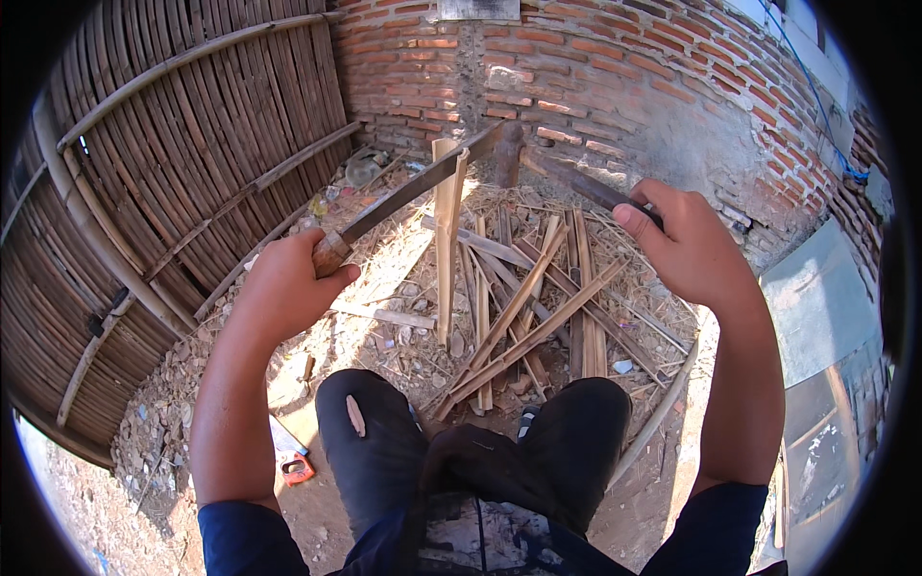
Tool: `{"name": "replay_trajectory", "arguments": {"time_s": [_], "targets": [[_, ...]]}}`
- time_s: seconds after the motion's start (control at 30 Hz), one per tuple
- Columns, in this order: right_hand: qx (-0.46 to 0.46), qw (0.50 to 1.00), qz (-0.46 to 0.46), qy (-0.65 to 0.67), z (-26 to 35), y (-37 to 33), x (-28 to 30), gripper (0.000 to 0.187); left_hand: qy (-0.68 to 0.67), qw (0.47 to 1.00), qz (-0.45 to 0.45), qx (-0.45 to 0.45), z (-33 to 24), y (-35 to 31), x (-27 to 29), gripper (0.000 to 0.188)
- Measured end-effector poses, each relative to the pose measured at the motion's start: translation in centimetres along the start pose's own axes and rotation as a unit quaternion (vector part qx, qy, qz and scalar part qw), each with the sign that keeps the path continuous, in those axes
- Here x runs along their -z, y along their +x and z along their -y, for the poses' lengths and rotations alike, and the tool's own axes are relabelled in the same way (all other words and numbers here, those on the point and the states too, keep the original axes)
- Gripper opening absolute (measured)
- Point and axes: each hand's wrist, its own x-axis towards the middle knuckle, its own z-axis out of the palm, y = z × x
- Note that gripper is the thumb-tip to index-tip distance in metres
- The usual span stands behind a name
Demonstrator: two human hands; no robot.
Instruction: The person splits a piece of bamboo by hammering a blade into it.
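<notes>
My left hand (pixel 288 283) grips the wooden handle of a long machete (pixel 413 187) whose blade runs up and right to the top of an upright bamboo slat (pixel 445 240). The blade lies against the slat's upper end. My right hand (pixel 687 245) is closed around a dark stick or bar (pixel 576 182) that reaches toward the machete's tip near a wooden stump (pixel 507 152). The slat stands on the ground in front of my knees (pixel 480 442), which are in black trousers.
Several split bamboo strips (pixel 538 307) lie piled on the dirt ahead. A woven bamboo fence (pixel 173 192) curves along the left. A brick wall (pixel 595 77) stands behind. An orange tape measure (pixel 298 468) lies by my left leg. Grey sheets (pixel 816 307) rest at right.
</notes>
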Motion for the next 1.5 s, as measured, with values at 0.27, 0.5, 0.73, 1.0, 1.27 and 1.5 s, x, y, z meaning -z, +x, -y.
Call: {"name": "replay_trajectory", "arguments": {"time_s": [0.27, 0.5, 0.73, 1.0, 1.27, 1.5], "targets": [[-0.035, 0.996, -0.065, 0.056, 2.5, 1.8, -2.3, 0.045, 0.033, 0.999, 0.001, -0.002, -0.7, -0.3, 1.5, 0.043], [0.015, 0.994, -0.093, 0.055, 2.1, 3.3, -0.4, 0.051, 0.048, 0.999, -0.001, -0.007, -1.0, -0.5, 2.9, 0.042], [0.012, 1.000, 0.003, -0.021, 1.1, 2.2, -4.5, 0.051, 0.063, 0.998, 0.002, -0.001, -0.9, -0.4, 3.0, 0.042], [-0.036, 0.978, -0.155, 0.139, 0.9, 5.2, 1.8, 0.053, 0.049, 0.999, 0.007, -0.010, -1.0, -0.5, 3.4, 0.041], [0.035, 0.998, 0.008, -0.052, -0.3, 4.7, 0.6, 0.056, 0.076, 0.997, -0.003, -0.029, -1.0, -0.5, 3.6, 0.040], [-0.039, 0.974, -0.141, 0.175, 0.7, 4.9, -1.1, 0.053, 0.066, 0.998, 0.010, -0.013, -1.2, -0.6, 3.4, 0.040]]}}
